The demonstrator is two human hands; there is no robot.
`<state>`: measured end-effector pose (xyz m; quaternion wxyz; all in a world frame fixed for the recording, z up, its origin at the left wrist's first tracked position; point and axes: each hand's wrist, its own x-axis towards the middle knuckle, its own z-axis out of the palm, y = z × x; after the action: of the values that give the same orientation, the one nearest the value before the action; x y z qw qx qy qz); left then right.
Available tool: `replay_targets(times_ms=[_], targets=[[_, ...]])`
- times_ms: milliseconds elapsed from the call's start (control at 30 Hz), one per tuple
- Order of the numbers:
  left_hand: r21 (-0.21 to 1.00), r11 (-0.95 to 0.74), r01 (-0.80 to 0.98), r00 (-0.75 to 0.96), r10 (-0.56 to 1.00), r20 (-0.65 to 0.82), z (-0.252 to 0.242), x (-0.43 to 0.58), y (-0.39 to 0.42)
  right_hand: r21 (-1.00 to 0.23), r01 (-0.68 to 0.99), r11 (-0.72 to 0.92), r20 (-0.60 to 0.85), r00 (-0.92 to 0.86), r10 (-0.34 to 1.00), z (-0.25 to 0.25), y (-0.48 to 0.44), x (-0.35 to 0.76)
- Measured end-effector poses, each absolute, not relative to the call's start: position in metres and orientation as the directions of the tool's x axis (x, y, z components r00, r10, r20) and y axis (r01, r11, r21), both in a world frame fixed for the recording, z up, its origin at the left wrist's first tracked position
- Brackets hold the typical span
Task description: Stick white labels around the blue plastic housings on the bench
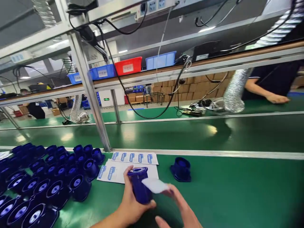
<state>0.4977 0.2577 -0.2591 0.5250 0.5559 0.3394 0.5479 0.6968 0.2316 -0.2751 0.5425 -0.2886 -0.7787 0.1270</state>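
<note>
A dark blue part [139, 190] stands slightly tilted in the left hand [133, 207], which is clamped around it, fingers on the far side and thumb low on the near side. A white label [154, 185] sits at the fingertips of the right hand [184, 207], its free end overlapping the part; whether it touches is unclear. The right thumb is apart from the fingers — I cannot tell if the label is pinched or just clinging.

Just beyond the left hand lie label sheets [133, 157] with blue-and-white print. A lone blue piece [180, 170] rests beyond the right hand on the green table [225, 193]; rows of similar pieces [55, 191] fill the area left of the hands. Farther ahead, a metal post [90, 95] rises, and a shelf [213, 65] carries a red bin [133, 63] between blue ones — while another person's hand [276, 98] rests far right.
</note>
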Motion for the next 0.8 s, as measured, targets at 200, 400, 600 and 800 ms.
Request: replay_targets(times_ms=[200,400,600,800], targets=[[0.938,-0.292,-0.186,0.266,0.904,0.334,-0.281,0.506,0.249,-0.873,0.093,0.479,0.48,-0.014,0.877,-0.269,0.252,0.715],[0.941,-0.272,-0.2,0.322,0.889,0.326,-0.301,0.507,0.247,-0.936,-0.074,0.344,0.35,-0.09,0.933,-0.269,0.26,0.71],[0.92,-0.385,-0.077,0.277,0.878,0.39,-0.284,0.506,0.244,-0.937,-0.072,0.342,0.349,-0.148,0.925,-0.27,0.255,0.707],[0.844,-0.526,0.104,0.282,0.83,0.482,-0.278,0.507,0.241,-0.948,-0.008,0.319,0.316,-0.157,0.935,-0.272,0.26,0.701]])
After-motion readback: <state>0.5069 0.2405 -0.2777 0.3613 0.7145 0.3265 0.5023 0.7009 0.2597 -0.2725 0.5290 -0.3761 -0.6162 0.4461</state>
